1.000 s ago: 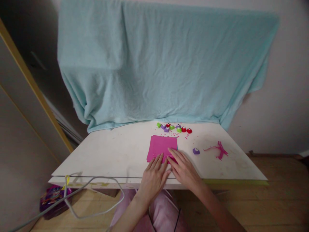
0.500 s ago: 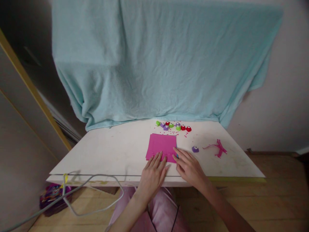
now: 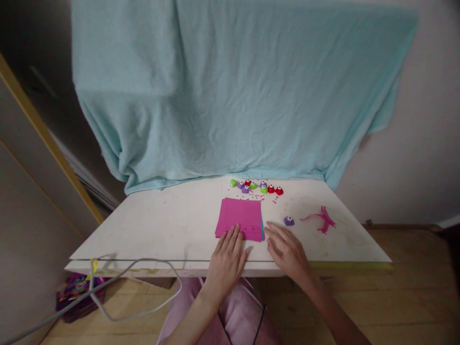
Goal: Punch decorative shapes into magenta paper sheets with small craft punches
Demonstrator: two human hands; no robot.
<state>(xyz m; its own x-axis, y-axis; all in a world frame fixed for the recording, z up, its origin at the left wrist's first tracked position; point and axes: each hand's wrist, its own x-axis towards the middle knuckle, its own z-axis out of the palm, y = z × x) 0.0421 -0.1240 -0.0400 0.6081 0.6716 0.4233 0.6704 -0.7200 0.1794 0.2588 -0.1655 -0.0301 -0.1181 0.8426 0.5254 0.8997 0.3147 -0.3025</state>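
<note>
A stack of magenta paper sheets point(image 3: 240, 211) lies on the white table, with a blue edge showing along its right side. A row of small cut or pressed marks runs across the sheet near its front. My left hand point(image 3: 227, 251) rests flat on the stack's front edge, fingers stretched out. My right hand point(image 3: 287, 249) is just right of the stack, fingers apart and slightly bent, holding nothing. Beyond it on the table sits a small purple craft punch point(image 3: 289, 220) with a white round top.
Several green, purple and red punches point(image 3: 264, 189) cluster at the back, with tiny magenta cut-outs point(image 3: 275, 200) scattered about them. Magenta paper scraps point(image 3: 326, 220) lie at the right. A light-blue cloth point(image 3: 244, 96) hangs behind the table. A grey cable point(image 3: 143, 261) loops over the front left edge.
My right hand has moved off the paper stack to the right, uncovering its right edge. My left hand stays on the stack's front edge.
</note>
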